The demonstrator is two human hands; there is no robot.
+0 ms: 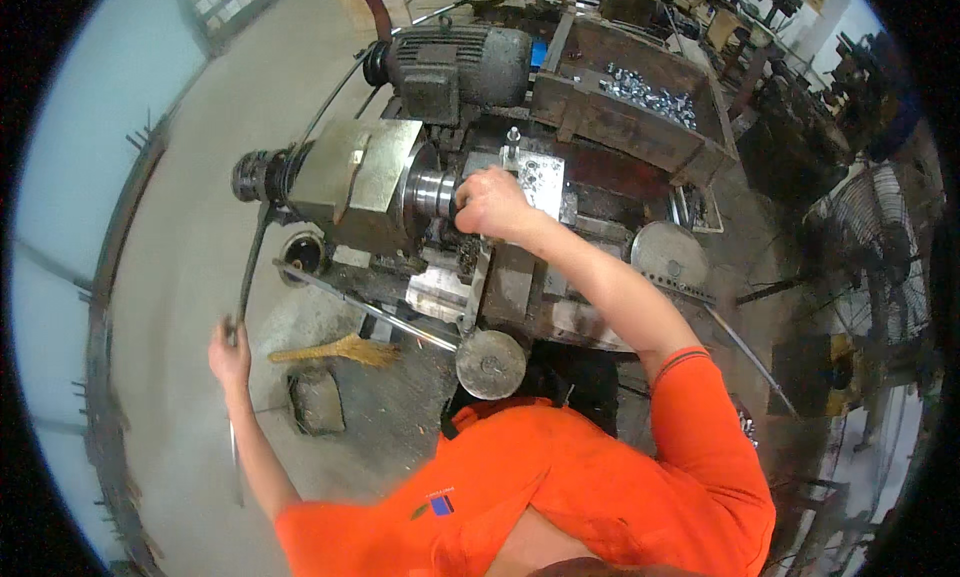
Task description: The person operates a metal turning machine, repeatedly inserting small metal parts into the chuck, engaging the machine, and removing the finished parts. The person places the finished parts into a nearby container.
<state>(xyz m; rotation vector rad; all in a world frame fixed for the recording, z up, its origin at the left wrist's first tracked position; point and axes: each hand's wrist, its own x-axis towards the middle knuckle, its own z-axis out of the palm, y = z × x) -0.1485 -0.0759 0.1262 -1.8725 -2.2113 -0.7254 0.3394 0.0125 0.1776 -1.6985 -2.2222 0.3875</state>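
Out to the left, my left hand is wrapped round a long dark lever that runs up to the left end of a lathe's headstock. My right arm reaches across the machine. Its hand has curled fingers against the front of the shiny round spindle. Whatever those fingers hold, if anything, is hidden behind them. Right beside this hand is a metal tool block with a bolt standing up from it. A round grey handwheel sits at the machine's near side, below my right hand.
An electric motor stands behind the headstock. A rusty metal trough at the back right holds many small shiny metal parts. A long bar slants out front. On the floor lie a straw brush and a dustpan.
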